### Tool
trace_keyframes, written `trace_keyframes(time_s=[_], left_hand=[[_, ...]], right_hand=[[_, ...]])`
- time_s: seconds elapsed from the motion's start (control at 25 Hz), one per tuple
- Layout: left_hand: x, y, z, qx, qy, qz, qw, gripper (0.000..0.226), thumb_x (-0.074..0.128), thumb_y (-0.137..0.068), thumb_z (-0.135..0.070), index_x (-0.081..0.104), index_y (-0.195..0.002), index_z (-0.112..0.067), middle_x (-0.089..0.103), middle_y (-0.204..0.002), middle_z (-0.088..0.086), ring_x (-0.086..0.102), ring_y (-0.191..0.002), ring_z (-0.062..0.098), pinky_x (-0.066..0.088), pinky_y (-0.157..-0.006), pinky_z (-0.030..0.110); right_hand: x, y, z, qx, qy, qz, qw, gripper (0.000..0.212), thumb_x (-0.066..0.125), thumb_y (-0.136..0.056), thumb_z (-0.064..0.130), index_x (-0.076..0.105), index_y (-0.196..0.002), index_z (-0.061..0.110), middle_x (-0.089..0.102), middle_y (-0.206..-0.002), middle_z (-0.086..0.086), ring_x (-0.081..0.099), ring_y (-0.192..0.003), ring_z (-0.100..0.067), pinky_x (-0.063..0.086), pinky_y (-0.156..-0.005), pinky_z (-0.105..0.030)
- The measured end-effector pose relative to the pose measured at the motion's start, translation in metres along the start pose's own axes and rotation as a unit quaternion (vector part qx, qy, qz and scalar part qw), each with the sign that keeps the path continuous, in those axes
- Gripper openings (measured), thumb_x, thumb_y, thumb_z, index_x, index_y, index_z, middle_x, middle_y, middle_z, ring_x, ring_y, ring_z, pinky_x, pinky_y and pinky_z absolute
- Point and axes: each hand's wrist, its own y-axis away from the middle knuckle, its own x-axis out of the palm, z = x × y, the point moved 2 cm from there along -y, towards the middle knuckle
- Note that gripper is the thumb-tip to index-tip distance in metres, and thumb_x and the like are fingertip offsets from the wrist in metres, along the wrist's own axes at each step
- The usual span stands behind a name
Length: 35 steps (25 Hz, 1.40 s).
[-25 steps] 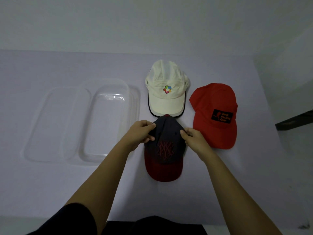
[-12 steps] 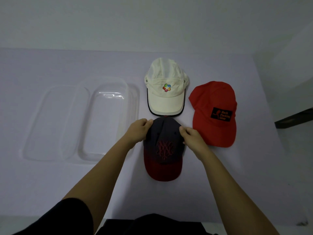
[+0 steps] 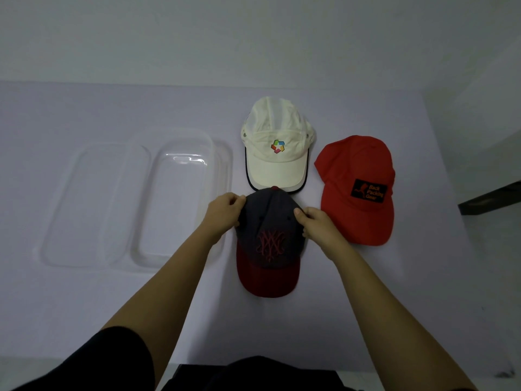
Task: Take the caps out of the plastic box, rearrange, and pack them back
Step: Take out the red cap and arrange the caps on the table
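On a pale table (image 3: 84, 292) we see, at far left, a flat clear plastic lid (image 3: 95, 204) lying just beside the clear plastic box (image 3: 180, 210), the two touching along their long sides. All three caps lie outside the box, to its right.

The left hand (image 3: 224, 213) reaches in over the box's near right corner. Its fingers are curled and pinch the left side of the crown of a charcoal cap (image 3: 270, 249), which sits nearest the person. This cap has a dark grey crown, a small red button on top, a red embroidered interlocking monogram on the front panel and a dark red brim pointing toward the wearer of the camera. Its top button meets the brim edge of a cream cap (image 3: 277, 131) lying directly behind it. The cream cap carries a multicoloured pinwheel logo, small side eyelets and a dark-piped brim, also turned toward us.

The right hand (image 3: 318, 227) grips the charcoal cap's right side, thumb on the crown and fingers curled at the edge.

Farthest right, just beside that hand, lies a red cap (image 3: 358, 170) with a black patch lettered "Back Packing Gear" in orange, its brim angled toward the near right.
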Motion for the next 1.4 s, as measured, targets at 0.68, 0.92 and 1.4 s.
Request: trace_keyframes(time_s=[0.68,0.92,1.4], left_hand=[[0.0,0.004,-0.01,-0.008,0.032,0.039,0.999,0.031,0.049,-0.096,-0.032,0.049,-0.076,-0.008,0.048,-0.059,0.005,0.047,-0.048,0.012,0.039,-0.05,0.022],[-0.004,0.006,-0.01,0.013,-0.038,-0.013,0.999,0.033,0.046,-0.097,-0.029,0.047,-0.071,-0.009,0.052,-0.064,0.005,0.054,-0.051,0.014,0.049,-0.057,0.027],[-0.023,0.03,-0.025,0.11,-0.066,-0.182,0.975,0.03,0.046,-0.096,-0.018,0.062,-0.117,-0.002,0.066,-0.111,0.011,0.068,-0.081,0.026,0.053,-0.081,0.029]], right_hand=[[-0.014,-0.006,0.01,0.02,-0.029,0.087,0.996,0.022,0.063,-0.088,0.023,0.049,-0.074,0.014,0.054,-0.064,0.007,0.048,-0.055,-0.002,0.035,-0.048,-0.014],[-0.02,-0.006,0.003,-0.02,-0.028,0.052,0.998,0.025,0.047,-0.097,0.026,0.065,-0.107,0.011,0.055,-0.073,0.009,0.047,-0.068,-0.005,0.039,-0.063,-0.02],[-0.039,0.023,0.004,-0.212,0.149,-0.179,0.949,0.029,0.051,-0.092,0.006,0.061,-0.119,0.008,0.06,-0.117,-0.009,0.057,-0.102,-0.019,0.043,-0.088,-0.027]])
